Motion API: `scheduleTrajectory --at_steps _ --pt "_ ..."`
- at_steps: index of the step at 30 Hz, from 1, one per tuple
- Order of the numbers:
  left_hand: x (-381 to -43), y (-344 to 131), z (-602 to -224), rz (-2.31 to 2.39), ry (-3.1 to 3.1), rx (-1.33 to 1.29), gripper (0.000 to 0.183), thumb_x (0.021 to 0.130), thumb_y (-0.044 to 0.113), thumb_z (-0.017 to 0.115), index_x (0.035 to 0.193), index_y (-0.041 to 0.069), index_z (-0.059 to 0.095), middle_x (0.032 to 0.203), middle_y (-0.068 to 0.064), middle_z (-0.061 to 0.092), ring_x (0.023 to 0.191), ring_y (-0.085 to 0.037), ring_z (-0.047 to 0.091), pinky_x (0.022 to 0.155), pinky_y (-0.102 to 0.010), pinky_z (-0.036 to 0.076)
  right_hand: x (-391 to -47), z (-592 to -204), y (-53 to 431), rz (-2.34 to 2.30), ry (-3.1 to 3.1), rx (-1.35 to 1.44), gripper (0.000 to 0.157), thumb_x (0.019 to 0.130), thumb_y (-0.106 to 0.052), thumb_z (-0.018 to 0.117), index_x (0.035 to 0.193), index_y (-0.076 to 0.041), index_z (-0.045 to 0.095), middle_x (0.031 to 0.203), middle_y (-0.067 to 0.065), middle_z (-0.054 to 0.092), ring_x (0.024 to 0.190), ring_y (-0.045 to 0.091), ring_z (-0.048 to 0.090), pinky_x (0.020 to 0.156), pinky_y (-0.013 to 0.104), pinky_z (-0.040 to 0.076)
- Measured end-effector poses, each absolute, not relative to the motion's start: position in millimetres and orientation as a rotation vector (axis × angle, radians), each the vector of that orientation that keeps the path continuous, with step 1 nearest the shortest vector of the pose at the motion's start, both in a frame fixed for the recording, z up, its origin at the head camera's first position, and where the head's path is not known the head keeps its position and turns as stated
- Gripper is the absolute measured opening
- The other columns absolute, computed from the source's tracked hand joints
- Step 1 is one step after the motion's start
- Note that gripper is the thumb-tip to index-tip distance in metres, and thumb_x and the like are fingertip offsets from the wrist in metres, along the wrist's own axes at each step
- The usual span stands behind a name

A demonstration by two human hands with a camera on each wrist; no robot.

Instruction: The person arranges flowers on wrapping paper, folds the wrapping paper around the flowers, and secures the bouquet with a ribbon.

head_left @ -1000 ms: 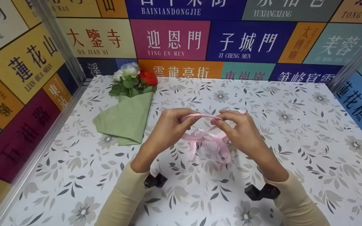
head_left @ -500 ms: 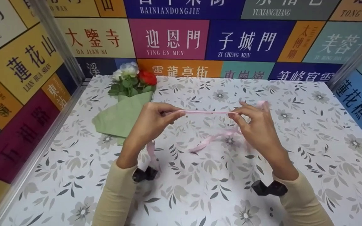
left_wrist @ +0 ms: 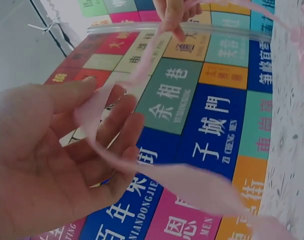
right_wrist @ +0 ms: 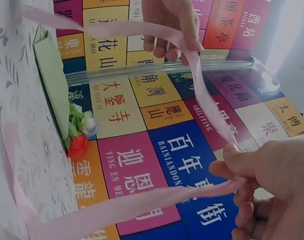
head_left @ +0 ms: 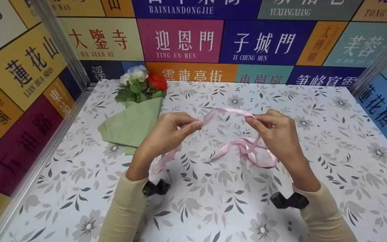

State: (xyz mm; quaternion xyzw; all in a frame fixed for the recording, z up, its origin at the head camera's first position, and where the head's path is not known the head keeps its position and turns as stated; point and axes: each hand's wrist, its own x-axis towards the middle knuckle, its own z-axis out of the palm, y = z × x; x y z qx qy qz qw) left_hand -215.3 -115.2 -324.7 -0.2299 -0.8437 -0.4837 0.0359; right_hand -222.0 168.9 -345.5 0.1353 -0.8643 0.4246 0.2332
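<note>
A pink satin ribbon [head_left: 230, 111] arches loosely between the two hands in the head view. My left hand [head_left: 170, 134] pinches it between thumb and fingers. A short tail hangs below that wrist. In the left wrist view the ribbon [left_wrist: 94, 112] twists past the thumb, and the other fingers are loosely bent. My right hand [head_left: 277, 136] pinches the ribbon too, thumb against forefinger, as the right wrist view shows at the fingertips [right_wrist: 234, 152]. From there the longer part drops to the table and lies in loose loops.
A bouquet wrapped in green paper [head_left: 129, 124], with white flowers [head_left: 136, 74] and a red flower [head_left: 158, 82], lies left of the left hand on the floral-patterned tablecloth [head_left: 213, 205]. Colourful lettered panels [head_left: 180, 40] wall the back and sides. Black devices [head_left: 289, 200] sit on both wrists.
Both hands have moved apart since a second ago. The ribbon between them was pulled straight half a second ago and now bows upward, slack. The bouquet has stayed put.
</note>
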Motion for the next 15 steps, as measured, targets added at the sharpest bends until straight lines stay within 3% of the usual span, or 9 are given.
scheduleTrajectory --at_steps 5,9,15 --pt "-214 -111 -325 -1.464 -2.597 -0.803 0.023 0.099 0.023 0.064 0.107 0.007 0.079 0.102 -0.008 0.078 0.097 -0.019 0.071 0.094 -0.039 0.056 -224 -348 165 1.210 -2.396 0.403 0.014 0.087 -0.021 0.078 0.090 -0.008 0.082 0.069 -0.002 0.056 0.065 0.009 0.046 0.058 0.018 0.035" --pt "-215 -113 -326 -1.473 -2.535 -0.721 0.022 0.099 0.021 0.064 0.102 0.005 0.079 0.098 -0.009 0.077 0.093 -0.021 0.069 0.090 -0.037 0.056 -224 -350 167 1.190 -2.453 0.371 0.013 0.089 -0.019 0.077 0.087 -0.007 0.080 0.074 -0.002 0.058 0.070 0.009 0.048 0.062 0.018 0.036" --pt "-214 -102 -329 -1.509 -2.545 -0.729 0.023 0.097 0.024 0.066 0.105 0.007 0.080 0.086 -0.008 0.068 0.082 -0.017 0.058 0.077 -0.031 0.050 -221 -348 162 1.284 -2.514 0.392 0.018 0.090 -0.023 0.076 0.091 -0.006 0.081 0.072 0.000 0.060 0.065 0.009 0.047 0.057 0.018 0.038"
